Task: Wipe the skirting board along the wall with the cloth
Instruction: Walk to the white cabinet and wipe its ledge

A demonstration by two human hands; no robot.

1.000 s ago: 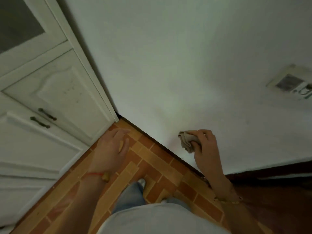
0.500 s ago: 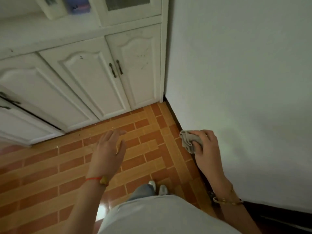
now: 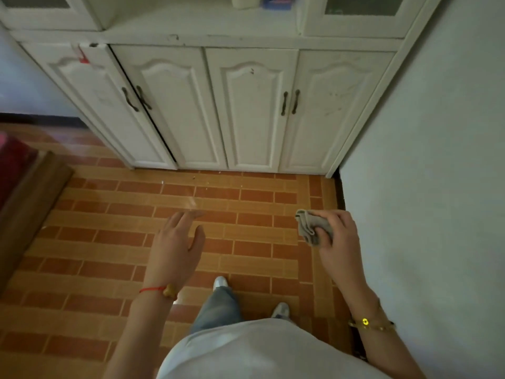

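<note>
My right hand (image 3: 338, 236) holds a crumpled grey cloth (image 3: 311, 227) in the air above the floor, a short way left of the white wall (image 3: 423, 187). The dark skirting board (image 3: 341, 191) runs along the foot of that wall; only a short strip near the cabinet corner shows, the rest is hidden behind my right arm. The cloth is apart from the board. My left hand (image 3: 177, 242) hovers over the tiles with fingers spread and nothing in it.
A white cabinet (image 3: 218, 105) with several doors stands ahead, against the wall corner. The floor (image 3: 136, 242) is orange brick-pattern tile with small crumbs near the cabinet. A brown wooden furniture edge (image 3: 30, 198) with something red on it sits at the left. My feet (image 3: 220, 283) stand below.
The view has swung left from the wall to face the cabinet squarely. My right hand with the cloth now sits further from the wall; the left hand stays spread.
</note>
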